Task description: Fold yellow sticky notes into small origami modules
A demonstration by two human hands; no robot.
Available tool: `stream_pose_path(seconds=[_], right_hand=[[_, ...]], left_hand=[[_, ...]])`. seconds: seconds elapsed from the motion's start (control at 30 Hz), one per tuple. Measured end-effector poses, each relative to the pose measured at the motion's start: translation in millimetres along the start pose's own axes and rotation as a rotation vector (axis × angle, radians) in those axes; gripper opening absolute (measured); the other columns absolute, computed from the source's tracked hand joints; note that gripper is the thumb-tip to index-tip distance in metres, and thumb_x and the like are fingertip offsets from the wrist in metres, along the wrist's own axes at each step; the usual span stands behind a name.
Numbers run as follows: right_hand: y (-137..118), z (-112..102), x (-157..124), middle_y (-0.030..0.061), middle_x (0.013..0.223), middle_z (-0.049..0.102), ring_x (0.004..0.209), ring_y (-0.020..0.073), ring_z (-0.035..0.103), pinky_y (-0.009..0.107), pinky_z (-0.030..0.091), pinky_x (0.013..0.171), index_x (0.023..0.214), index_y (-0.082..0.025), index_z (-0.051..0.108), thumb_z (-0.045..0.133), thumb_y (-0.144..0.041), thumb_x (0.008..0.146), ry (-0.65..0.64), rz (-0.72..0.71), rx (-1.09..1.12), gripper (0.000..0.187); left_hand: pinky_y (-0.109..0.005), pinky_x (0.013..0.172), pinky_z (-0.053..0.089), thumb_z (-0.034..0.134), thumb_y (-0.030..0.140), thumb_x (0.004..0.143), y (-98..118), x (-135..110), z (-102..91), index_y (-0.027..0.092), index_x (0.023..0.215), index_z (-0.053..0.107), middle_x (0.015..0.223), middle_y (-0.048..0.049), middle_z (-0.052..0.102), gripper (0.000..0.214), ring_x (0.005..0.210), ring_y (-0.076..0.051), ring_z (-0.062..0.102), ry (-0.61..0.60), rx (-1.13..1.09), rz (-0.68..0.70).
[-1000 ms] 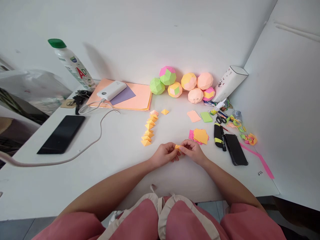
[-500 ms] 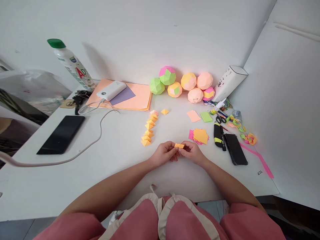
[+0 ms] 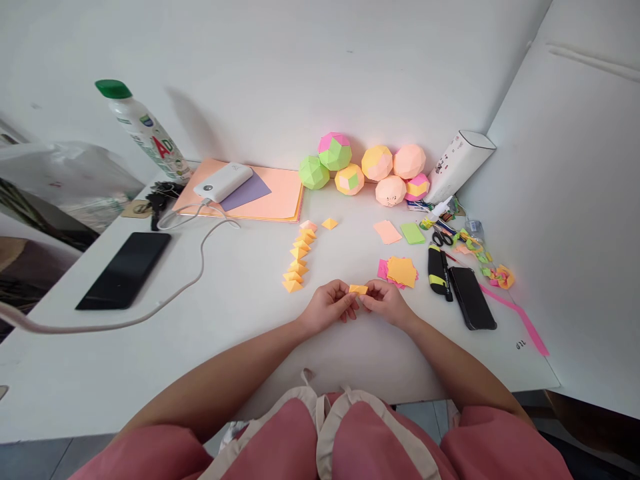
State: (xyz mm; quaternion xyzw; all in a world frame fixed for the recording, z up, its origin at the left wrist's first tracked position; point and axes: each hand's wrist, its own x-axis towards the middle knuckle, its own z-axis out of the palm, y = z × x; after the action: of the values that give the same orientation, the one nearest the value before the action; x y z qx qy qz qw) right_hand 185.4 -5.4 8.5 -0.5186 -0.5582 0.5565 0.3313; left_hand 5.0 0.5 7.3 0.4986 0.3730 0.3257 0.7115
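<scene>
A small folded yellow-orange paper piece [image 3: 358, 289] is pinched between my two hands above the desk. My left hand [image 3: 330, 307] grips its left end, with thumb and fingers pressed together. My right hand [image 3: 385, 302] holds the right end the same way. Left of the hands runs a column of folded orange paper units [image 3: 299, 253], and one more folded unit [image 3: 329, 224] lies apart from it. Just beyond my right hand sits a stack of orange and pink square sheets [image 3: 401, 272]. Peach sheets [image 3: 387, 232] and green sheets [image 3: 413, 233] lie farther back.
Several faceted paper balls [image 3: 377, 163] rest against the wall. On the right are a utility knife [image 3: 437, 270], scissors [image 3: 442, 238] and a black phone [image 3: 471, 299]. At left stand a bottle [image 3: 150, 133], a power bank [image 3: 224, 182] with its cable, and a dark tablet-like device [image 3: 125, 270].
The paper piece has tilted slightly in my fingers, and a fold line now shows on it. My right thumb has shifted a little. The other things stay put.
</scene>
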Motion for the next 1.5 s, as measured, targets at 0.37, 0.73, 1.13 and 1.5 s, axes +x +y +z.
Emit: stream_pose_path(seconds=[0.37, 0.73, 1.13, 1.5], right_hand=[[-2, -5, 2, -0.0005, 0.059, 0.058, 0.056, 0.0123, 0.056, 0.027, 0.046, 0.055, 0.066, -0.017, 0.051, 0.064, -0.037, 0.073, -0.071, -0.006, 0.018, 0.025], [-1, -2, 0, -0.0018, 0.064, 0.058, 0.056, 0.0117, 0.057, 0.028, 0.049, 0.057, 0.081, -0.018, 0.053, 0.06, -0.037, 0.078, 0.001, -0.085, 0.108, 0.02], [4, 0, 2, 0.0059, 0.076, 0.063, 0.068, 0.0173, 0.059, 0.031, 0.049, 0.056, 0.078, -0.022, 0.063, 0.055, -0.031, 0.08, 0.032, -0.479, -0.23, 0.012], [17, -4, 8, 0.0078, 0.081, 0.065, 0.07, 0.0178, 0.061, 0.032, 0.051, 0.055, 0.083, -0.024, 0.067, 0.053, -0.027, 0.083, 0.031, -0.584, -0.302, 0.015]], left_hand=[[-0.022, 0.049, 0.045, 0.051, 0.048, 0.082, -5, 2, -0.4, 0.018, 0.077, 0.037, 0.074, -0.0048, 0.066, 0.034, 0.06, -0.013, 0.062, -0.062, -0.065, 0.067], [-0.024, 0.048, 0.046, 0.052, 0.048, 0.081, 3, 0, -0.5, 0.017, 0.078, 0.042, 0.074, -0.0046, 0.065, 0.033, 0.056, -0.013, 0.061, -0.002, -0.094, 0.015], [-0.023, 0.049, 0.046, 0.051, 0.051, 0.08, 1, 3, -0.7, 0.016, 0.084, 0.047, 0.065, -0.0016, 0.062, 0.036, 0.053, -0.012, 0.059, 0.012, -0.078, -0.002], [-0.024, 0.05, 0.046, 0.055, 0.047, 0.079, 0, 2, -1.1, 0.015, 0.087, 0.05, 0.062, 0.0, 0.06, 0.033, 0.051, -0.011, 0.058, 0.024, -0.064, 0.006]])
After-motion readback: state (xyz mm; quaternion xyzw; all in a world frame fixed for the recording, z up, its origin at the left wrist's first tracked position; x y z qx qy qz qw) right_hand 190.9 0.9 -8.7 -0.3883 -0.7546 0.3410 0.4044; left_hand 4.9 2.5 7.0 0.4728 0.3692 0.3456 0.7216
